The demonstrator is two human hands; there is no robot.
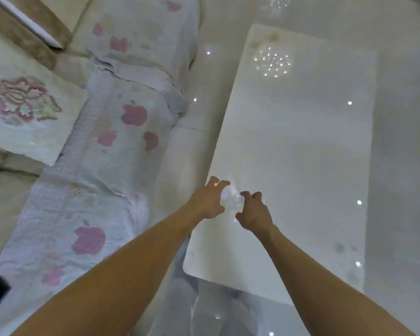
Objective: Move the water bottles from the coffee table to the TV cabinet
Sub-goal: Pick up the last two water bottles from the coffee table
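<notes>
Your forearms reach out | left hand (207,200) and right hand (252,212) spread, unclosed, flanking what look like clear water bottles (232,198) near worktop (301,146) left edge | readying paired grab

Both forearms are bare from the lower edge of the picture up to the wrists, with no sleeve showing on either. The left hand (209,200) and the right hand (254,212) are bare too, without gloves. No ring, watch or band can be made out on the fingers (222,183) or wrists, though the picture is soft.
</notes>
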